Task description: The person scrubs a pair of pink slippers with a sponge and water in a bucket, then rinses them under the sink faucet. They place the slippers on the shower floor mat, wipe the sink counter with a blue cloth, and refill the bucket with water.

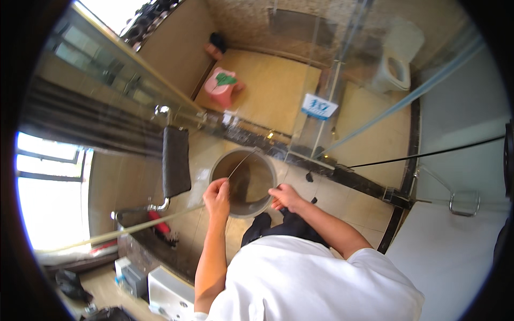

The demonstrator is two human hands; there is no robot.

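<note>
A round grey bucket (243,182) stands on the tiled floor in front of my feet, with its inside visible from above. At its left rim my left hand (217,197) pinches the bucket's thin curved handle (239,163), which runs up to the far rim. My right hand (286,197) is at the right rim with its fingers curled; whether something small is held in them cannot be told. Part of the bucket's near rim lies between the hands, close above my dark shoes.
Beyond a dark stone sill (257,140) are glass panels, a pink stool (221,91) with a green cloth, and a toilet (395,72). A dark grey towel (176,161) hangs on a metal rail at left. A pale pole (132,228) slants behind my left hand; a white basin (170,293) is lower left.
</note>
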